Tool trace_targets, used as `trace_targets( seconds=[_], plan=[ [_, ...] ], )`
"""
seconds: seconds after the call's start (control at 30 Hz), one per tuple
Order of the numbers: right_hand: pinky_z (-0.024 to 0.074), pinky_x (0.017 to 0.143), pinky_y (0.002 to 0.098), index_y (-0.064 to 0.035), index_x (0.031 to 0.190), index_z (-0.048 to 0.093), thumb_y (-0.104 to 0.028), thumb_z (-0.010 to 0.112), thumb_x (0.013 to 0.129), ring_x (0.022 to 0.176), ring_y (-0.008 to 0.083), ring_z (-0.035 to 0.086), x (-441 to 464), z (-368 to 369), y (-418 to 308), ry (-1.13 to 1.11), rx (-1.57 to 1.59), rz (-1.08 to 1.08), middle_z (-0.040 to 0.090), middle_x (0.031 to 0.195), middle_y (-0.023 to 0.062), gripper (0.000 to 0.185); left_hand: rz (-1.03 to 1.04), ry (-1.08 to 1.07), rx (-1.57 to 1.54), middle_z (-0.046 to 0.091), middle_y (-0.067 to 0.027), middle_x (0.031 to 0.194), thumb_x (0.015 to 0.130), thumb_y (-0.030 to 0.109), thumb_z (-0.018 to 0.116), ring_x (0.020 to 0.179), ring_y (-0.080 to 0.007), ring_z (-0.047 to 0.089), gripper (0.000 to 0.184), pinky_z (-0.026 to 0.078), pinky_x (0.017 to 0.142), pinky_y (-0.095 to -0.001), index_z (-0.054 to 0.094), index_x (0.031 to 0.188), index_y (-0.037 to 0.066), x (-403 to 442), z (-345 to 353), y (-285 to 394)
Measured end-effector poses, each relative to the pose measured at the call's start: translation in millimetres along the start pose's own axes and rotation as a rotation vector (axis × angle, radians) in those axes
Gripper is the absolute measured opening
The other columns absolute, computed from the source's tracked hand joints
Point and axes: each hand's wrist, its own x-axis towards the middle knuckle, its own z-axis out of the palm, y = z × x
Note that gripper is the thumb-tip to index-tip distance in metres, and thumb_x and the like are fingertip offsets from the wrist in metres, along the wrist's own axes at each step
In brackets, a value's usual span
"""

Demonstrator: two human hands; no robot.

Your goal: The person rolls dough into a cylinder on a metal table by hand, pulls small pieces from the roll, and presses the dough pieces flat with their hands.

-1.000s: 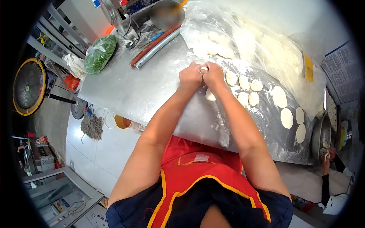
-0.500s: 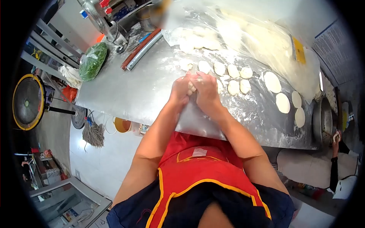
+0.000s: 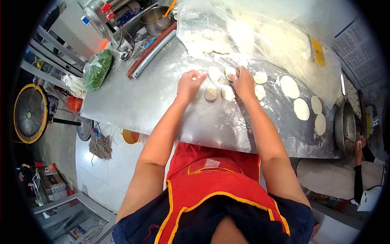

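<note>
Moved apart: your left hand, curled, hold unclear, and your right hand, loosely spread, touching a dough round.

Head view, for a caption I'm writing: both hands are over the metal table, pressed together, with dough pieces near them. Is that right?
Not quite: the head view shows the left hand and right hand apart, not pressed together. Both are over the metal table, with dough pieces near them.
</note>
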Motion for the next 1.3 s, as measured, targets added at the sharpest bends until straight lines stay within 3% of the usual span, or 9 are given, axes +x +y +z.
trace_targets(
  seconds=[0.17,0.2,0.33,0.63,0.67,0.9,1.0,1.13,1.3],
  plan=[
    [0.0493,0.080,0.0437,0.0023,0.099,0.063,-0.013,0.072,0.081,0.092,0.0383,0.063,14,10,4,-0.086,-0.041,0.081,0.065,0.098,0.0224,0.026,0.509,0.062,0.317,0.065,-0.0069,0.085,0.084,0.026,0.068,0.074,-0.0242,0.064,0.024,0.050,0.067,-0.0348,0.068,0.101,0.009,7,26,12],
    [0.0494,0.079,0.0438,0.0023,0.098,0.063,-0.013,0.072,0.080,0.091,0.0384,0.063,15,12,6,-0.080,-0.031,0.097,0.066,0.095,0.0221,0.025,0.400,-0.082,0.381,0.065,-0.0076,0.102,0.083,0.024,0.068,0.091,-0.0262,0.064,0.028,0.050,0.077,-0.0364,0.067,0.109,0.012,8,30,22],
    [0.0496,0.079,0.0445,0.0017,0.095,0.063,-0.009,0.068,0.082,0.089,0.0393,0.064,19,9,6,-0.113,0.035,0.126,0.066,0.092,0.0230,0.018,0.325,-0.265,0.631,0.060,-0.0090,0.116,0.084,0.017,0.064,0.100,-0.0299,0.063,0.039,0.050,0.084,-0.0404,0.059,0.123,0.017,27,66,43],
    [0.0486,0.080,0.0435,0.0015,0.093,0.059,-0.008,0.060,0.083,0.093,0.0404,0.063,25,-4,11,-0.275,0.124,0.238,0.066,0.094,0.0254,0.014,0.236,-0.307,0.744,0.064,-0.0090,0.108,0.087,0.026,0.059,0.099,-0.0303,0.064,0.024,0.050,0.083,-0.0417,0.069,0.106,0.015,42,111,39],
    [0.0497,0.074,0.0383,0.0010,0.096,0.060,-0.008,0.060,0.085,0.084,0.0315,0.065,24,-5,14,-0.274,0.132,0.244,0.067,0.088,0.0190,0.014,0.222,-0.311,0.755,0.066,-0.0093,0.105,0.088,0.027,0.060,0.098,-0.0296,0.065,0.024,0.051,0.082,-0.0411,0.069,0.104,0.013,41,111,42],
    [0.0484,0.069,0.0288,0.0000,0.104,0.062,-0.013,0.064,0.088,0.075,0.0155,0.060,24,-62,80,-0.028,0.750,0.446,0.065,0.085,0.0083,0.021,0.336,-0.343,0.775,0.068,-0.0102,0.101,0.083,0.034,0.070,0.095,-0.0299,0.066,0.035,0.052,0.078,-0.0413,0.067,0.108,0.011,41,102,37],
    [0.0499,0.074,0.0336,0.0000,0.106,0.061,-0.017,0.066,0.087,0.080,0.0226,0.063,30,-84,112,0.100,0.213,0.319,0.067,0.090,0.0142,0.026,0.252,-0.428,0.781,0.066,-0.0099,0.113,0.085,0.032,0.067,0.103,-0.0304,0.063,0.044,0.049,0.086,-0.0414,0.060,0.126,0.016,35,97,60],
    [0.0499,0.077,0.0376,-0.0015,0.107,0.062,-0.023,0.076,0.079,0.083,0.0267,0.064,24,-78,122,-0.065,0.103,0.286,0.067,0.092,0.0175,0.038,0.354,-0.401,0.775,0.064,-0.0099,0.117,0.086,0.030,0.066,0.107,-0.0300,0.061,0.049,0.049,0.088,-0.0407,0.056,0.131,0.017,30,109,83],
    [0.0498,0.074,0.0374,-0.0024,0.101,0.064,-0.017,0.080,0.073,0.080,0.0273,0.062,23,-62,126,-0.049,0.114,0.219,0.066,0.088,0.0160,0.035,0.441,-0.470,0.738,0.062,-0.0086,0.123,0.085,0.028,0.069,0.108,-0.0300,0.061,0.051,0.049,0.089,-0.0403,0.054,0.133,0.019,31,149,102]
  ],
)
